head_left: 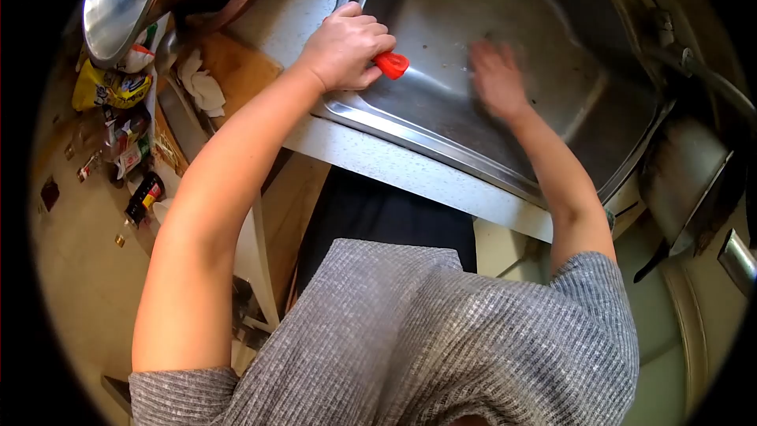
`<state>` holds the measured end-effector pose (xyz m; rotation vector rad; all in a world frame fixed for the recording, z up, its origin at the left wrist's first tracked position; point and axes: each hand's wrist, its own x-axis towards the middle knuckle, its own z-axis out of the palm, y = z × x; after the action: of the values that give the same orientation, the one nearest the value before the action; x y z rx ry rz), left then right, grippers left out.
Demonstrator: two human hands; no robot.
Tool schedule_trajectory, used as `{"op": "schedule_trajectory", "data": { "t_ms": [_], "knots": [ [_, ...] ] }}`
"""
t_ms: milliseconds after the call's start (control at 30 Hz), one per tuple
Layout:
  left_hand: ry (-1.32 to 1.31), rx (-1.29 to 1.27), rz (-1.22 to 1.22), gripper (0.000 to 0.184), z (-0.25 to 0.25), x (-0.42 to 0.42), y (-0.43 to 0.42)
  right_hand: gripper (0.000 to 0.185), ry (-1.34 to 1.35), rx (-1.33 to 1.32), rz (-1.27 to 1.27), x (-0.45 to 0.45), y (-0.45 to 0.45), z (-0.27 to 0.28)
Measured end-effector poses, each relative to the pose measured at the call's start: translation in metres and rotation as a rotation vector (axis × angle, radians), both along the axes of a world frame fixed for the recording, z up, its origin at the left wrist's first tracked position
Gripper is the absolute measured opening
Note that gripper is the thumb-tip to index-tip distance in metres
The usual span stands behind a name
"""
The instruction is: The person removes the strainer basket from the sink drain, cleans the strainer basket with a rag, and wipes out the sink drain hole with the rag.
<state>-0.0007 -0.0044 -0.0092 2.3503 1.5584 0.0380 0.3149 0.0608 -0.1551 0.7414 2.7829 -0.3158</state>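
My left hand (347, 47) is closed around a red object (392, 65), whose end sticks out beside the thumb, over the left rim of the metal sink (410, 132). Most of the object is hidden in the fist. Inside the sink, my right hand (498, 79) is low over the basin floor, its fingers apart and blurred, with nothing visible in it. Small dark specks and a few wet-looking spots lie on the sink floor near it.
A speckled counter (378, 170) edges the sink. At the left are a wooden board (244, 67), a crumpled white cloth (201, 85), a yellow packet (110, 88) and a large metal vessel (122, 20). A pan (686, 177) and a hose-like tube (721, 87) are at the right.
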Motion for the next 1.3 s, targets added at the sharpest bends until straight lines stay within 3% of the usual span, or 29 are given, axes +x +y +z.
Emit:
{"op": "schedule_trajectory", "data": {
  "t_ms": [67,233,367,467,667,767,867,933,1033,1167,1300],
  "knots": [
    [-0.005,0.001,0.001,0.018,0.0,0.0,0.0,0.05,0.127,-0.168,0.163,-0.039,-0.012,-0.004],
    [0.019,0.001,-0.022,0.019,-0.001,0.001,-0.001,0.052,0.216,-0.272,0.224,-0.075,-0.026,-0.015],
    [0.023,-0.013,-0.012,0.02,-0.001,0.001,0.0,0.054,0.07,-0.213,0.239,0.001,0.004,-0.018],
    [0.029,0.001,-0.007,0.02,-0.001,0.001,0.0,0.056,-0.096,-0.029,0.071,0.034,0.013,-0.002],
    [0.028,0.005,-0.029,0.02,0.001,0.001,0.001,0.057,0.188,-0.155,0.254,-0.043,-0.016,-0.01],
    [0.044,0.004,-0.03,0.022,0.0,0.002,0.001,0.058,0.217,-0.15,0.153,-0.07,-0.019,-0.015],
    [0.029,-0.027,-0.03,0.023,0.0,0.001,0.002,0.058,0.182,-0.178,0.154,-0.034,-0.005,-0.02],
    [0.028,-0.005,-0.029,0.022,0.0,0.001,0.003,0.058,0.122,-0.174,-0.002,0.014,0.009,-0.025],
    [0.028,-0.015,-0.016,0.022,0.0,0.001,0.0,0.058,-0.105,0.058,-0.009,0.056,0.023,-0.001],
    [0.033,0.031,-0.008,0.014,0.002,0.004,0.002,0.056,0.056,-0.163,0.106,0.024,0.004,0.006],
    [0.045,-0.02,-0.023,0.022,0.001,0.003,0.002,0.058,0.144,-0.357,0.297,-0.001,-0.005,-0.008]
  ]
}}
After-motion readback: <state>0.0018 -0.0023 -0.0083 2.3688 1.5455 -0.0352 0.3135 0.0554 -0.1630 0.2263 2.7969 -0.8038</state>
